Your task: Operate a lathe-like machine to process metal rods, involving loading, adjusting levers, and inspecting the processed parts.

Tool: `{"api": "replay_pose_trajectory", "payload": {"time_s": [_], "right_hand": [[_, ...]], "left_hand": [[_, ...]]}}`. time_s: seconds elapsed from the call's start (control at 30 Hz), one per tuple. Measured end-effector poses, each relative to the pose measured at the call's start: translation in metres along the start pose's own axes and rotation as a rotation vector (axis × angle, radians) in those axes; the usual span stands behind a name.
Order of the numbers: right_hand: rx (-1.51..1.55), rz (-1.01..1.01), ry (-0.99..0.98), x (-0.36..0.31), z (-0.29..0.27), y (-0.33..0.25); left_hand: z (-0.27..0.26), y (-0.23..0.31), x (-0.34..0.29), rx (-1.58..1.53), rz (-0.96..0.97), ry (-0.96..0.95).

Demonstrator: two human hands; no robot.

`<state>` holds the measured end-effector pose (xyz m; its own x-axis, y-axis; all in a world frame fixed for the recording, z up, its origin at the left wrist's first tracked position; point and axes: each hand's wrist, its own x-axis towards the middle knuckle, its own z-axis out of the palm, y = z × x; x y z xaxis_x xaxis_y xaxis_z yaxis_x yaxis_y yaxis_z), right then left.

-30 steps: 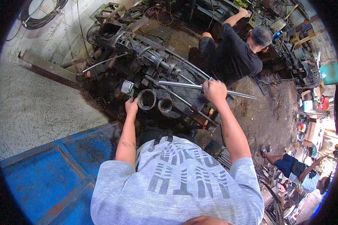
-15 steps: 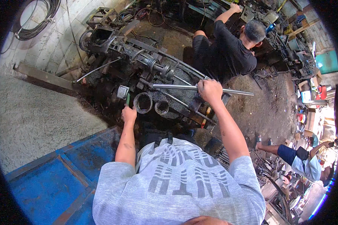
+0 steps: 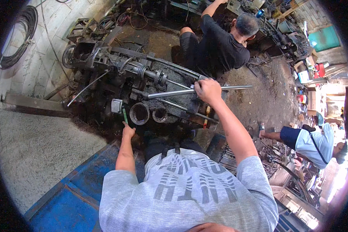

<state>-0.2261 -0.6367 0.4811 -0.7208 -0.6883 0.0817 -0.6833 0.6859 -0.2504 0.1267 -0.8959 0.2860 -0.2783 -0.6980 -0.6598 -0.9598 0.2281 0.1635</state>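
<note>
My left hand point(image 3: 128, 130) is closed round the lower end of a green handle point(image 3: 125, 116). A pale square metal piece point(image 3: 116, 105) lies at the handle's far end; whether they are joined cannot be made out. Over on the right, my right hand point(image 3: 207, 91) grips a long steel rod point(image 3: 170, 94) from above, near its middle. That rod lies slantwise across the greasy machine point(image 3: 116, 62), which has a long shaft and side rails. Beside my left hand stand two round, open-topped parts point(image 3: 139, 113), a bigger and a smaller point(image 3: 159, 115).
A screwdriver with a yellow handle point(image 3: 207, 111) lies by the machine's near right end. Beyond it crouches a person in black point(image 3: 224, 50); another person point(image 3: 313, 143) stands far right. A blue metal panel point(image 3: 81, 189) is at the lower left, and cables hang on the wall point(image 3: 46, 46).
The whole view has shifted, so the machine and my hands sit further left and lower. Both hands keep their grips. The person at far right has drawn in an arm.
</note>
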Motion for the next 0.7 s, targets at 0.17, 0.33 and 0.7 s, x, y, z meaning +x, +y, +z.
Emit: {"api": "replay_pose_trajectory", "payload": {"time_s": [0.17, 0.33, 0.7], "right_hand": [[-0.036, -0.11, 0.093, -0.011, -0.009, 0.031], [-0.036, 0.013, -0.076, -0.026, -0.02, 0.091], [-0.055, 0.082, -0.062, -0.058, -0.034, 0.129]], "left_hand": [[-0.058, 0.036, -0.051, 0.199, 0.066, 0.271], [-0.123, 0.138, -0.135, -0.082, 0.917, 0.722], [-0.094, 0.275, -0.185, 0.464, 1.005, 0.256]]}}
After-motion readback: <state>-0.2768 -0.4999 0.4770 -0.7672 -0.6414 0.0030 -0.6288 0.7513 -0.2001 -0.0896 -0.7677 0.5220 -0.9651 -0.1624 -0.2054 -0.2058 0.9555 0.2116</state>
